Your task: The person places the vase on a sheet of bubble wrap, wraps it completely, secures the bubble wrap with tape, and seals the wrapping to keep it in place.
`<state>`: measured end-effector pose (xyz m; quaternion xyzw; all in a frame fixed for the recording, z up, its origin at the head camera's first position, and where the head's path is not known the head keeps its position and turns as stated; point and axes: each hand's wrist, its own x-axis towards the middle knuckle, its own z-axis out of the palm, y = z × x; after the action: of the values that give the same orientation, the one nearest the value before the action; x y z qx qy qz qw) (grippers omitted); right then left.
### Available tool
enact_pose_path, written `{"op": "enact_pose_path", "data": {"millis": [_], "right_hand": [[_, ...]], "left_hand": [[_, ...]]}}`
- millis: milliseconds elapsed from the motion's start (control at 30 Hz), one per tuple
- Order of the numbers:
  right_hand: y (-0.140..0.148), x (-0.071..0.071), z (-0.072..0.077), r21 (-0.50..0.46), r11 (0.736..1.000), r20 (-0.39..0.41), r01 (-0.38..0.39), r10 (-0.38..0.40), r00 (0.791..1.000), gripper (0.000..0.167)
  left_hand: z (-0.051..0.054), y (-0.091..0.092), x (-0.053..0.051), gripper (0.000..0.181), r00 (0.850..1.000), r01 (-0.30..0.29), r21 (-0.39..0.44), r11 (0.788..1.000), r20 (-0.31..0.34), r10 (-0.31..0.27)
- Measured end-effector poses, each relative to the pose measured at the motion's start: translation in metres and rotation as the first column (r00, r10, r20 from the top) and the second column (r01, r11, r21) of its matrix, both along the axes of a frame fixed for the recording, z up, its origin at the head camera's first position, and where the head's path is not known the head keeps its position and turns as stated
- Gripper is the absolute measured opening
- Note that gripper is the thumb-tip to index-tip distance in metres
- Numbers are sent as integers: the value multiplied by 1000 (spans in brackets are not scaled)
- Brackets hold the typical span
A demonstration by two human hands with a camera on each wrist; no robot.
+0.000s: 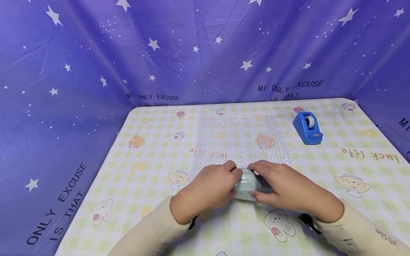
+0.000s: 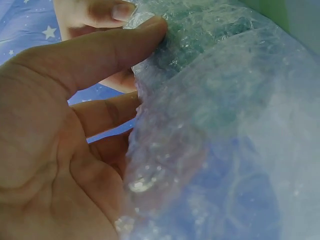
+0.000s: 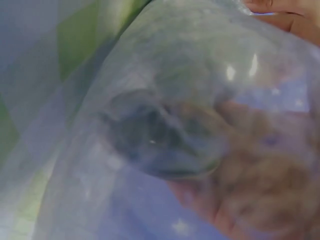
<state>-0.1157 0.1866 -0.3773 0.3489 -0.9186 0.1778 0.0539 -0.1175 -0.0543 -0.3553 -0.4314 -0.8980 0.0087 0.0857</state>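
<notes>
Beige sleeves [image 1: 153, 231] cross the bottom of the frame, nearest to me. At lower centre, the left hand [image 1: 216, 183] pinches the bubble wrap [image 1: 238, 133] by its edge, thumb over it and fingers behind. Just right of that hand lies the pale green cup [image 1: 248, 179], wrap around it; the flat remainder spreads up to mid-frame. Next, the right hand [image 1: 283, 183] holds the cup's other end, thumb and fingers spread around it. Right of centre, well apart, a blue tape dispenser [image 1: 302, 129] stands on the checked tablecloth [image 1: 128, 192].
</notes>
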Motion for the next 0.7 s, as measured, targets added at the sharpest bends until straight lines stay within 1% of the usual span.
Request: {"op": "enact_pose_path", "data": {"millis": [267,400,567,700], "right_hand": [[2,-3,4,-1,1000,59,-9,9,998,55],[2,-5,7,-8,999,83,-45,45,996,52],[1,-10,10,-17,996,114,-91,92,989,49],[1,-11,10,-26,994,124,-103,106,987,47]], "left_hand": [[-1,0,-1,36,1000,-9,7,1000,25,9],[0,0,0,39,999,-24,1,1000,37,24],[1,-2,1,42,999,-29,-7,1000,22,29],[0,-2,1,41,1000,-29,-11,1000,12,29]]}}
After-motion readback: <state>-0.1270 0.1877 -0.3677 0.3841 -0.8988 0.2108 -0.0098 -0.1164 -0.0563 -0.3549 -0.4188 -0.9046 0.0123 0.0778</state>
